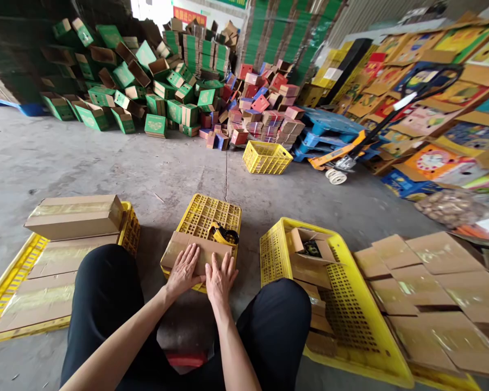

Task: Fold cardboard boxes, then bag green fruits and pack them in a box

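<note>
A small cardboard box (171, 251) lies on top of an upturned yellow plastic crate (195, 209) between my knees. My left hand (184, 270) rests flat on the box's left and middle part, fingers stretched out. On the right end of the box lies my right hand (221, 277), its fingers also extended and slightly spread. Neither hand grips anything; both press or rest on the cardboard. Just beyond the box, on the crate, sits a yellow and black tape dispenser (222, 233). Strips of clear tape seem to run along the box's top.
At left, a yellow crate (133, 222) holds taped boxes (75, 216). To the right, another yellow crate (283, 231) holds several boxes, one open (309, 247) with dark contents. Further right lie taped cartons (432, 288). Ahead are a yellow basket (267, 158) and a pallet jack (350, 152).
</note>
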### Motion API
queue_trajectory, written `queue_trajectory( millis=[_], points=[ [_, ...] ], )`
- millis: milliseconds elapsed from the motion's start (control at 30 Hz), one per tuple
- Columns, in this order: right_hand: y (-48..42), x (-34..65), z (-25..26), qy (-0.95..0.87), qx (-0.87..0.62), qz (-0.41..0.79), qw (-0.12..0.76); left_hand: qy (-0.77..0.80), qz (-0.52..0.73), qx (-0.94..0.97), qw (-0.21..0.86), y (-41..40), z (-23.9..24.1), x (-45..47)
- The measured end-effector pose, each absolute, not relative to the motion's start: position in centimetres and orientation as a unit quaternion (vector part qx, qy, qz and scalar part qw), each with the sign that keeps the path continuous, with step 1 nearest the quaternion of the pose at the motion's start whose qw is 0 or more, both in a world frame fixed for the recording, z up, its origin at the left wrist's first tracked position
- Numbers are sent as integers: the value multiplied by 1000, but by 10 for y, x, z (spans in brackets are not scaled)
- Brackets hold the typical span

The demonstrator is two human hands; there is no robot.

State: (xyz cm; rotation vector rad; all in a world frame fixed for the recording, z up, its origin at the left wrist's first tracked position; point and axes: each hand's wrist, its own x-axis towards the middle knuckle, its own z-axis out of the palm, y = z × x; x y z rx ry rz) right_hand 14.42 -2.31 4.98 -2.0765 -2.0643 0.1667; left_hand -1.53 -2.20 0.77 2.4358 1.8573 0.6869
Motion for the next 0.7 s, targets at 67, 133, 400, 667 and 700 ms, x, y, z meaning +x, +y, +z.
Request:
queue_trajectory(
  millis=[67,133,400,667,700],
  points=[
    [-19,132,54,-706,-697,71,103,592,215,777,1,-22,8,-15],
    [-15,119,55,-721,-678,95,106,595,213,775,-1,-23,8,-14],
    [-15,119,44,-762,-629,97,119,587,208,783,-14,-26,7,-13],
    [-22,170,8,-725,-670,26,154,587,201,784,-13,-27,5,-12],
    [-22,172,2,-727,-665,22,167,589,200,783,-15,-27,5,-11]
  ],
)
